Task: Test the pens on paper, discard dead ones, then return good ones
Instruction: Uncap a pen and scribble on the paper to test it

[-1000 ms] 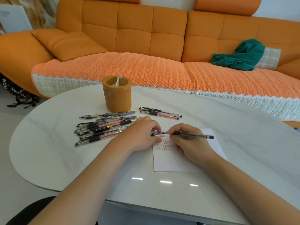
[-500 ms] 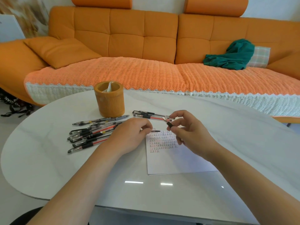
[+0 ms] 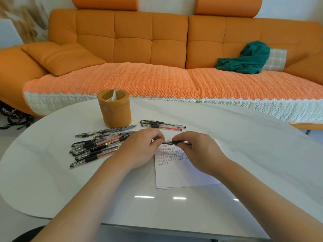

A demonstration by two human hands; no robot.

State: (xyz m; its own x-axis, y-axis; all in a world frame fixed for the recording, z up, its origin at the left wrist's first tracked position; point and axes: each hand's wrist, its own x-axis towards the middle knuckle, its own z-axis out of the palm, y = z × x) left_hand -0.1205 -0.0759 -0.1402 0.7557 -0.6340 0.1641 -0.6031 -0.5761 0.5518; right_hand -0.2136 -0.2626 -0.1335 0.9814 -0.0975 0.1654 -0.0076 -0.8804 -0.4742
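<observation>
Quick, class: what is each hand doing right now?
Left hand: pinches one end of the pen.
Right hand: pinches the pen's other end.

Holding both hands together just above the top edge of the paper point(image 3: 176, 175). Curling the left hand point(image 3: 139, 149) off the paper's upper left corner, knuckles up, fingertips pinching one end of a pen point(image 3: 169, 142). Pinching the other end with the right hand point(image 3: 197, 151), fingers bent, over the paper's written rows. Angling the bare left forearm point(image 3: 90, 198) in from beyond the paper's lower left, and laying the right forearm point(image 3: 262, 194) across the paper's right edge.
</observation>
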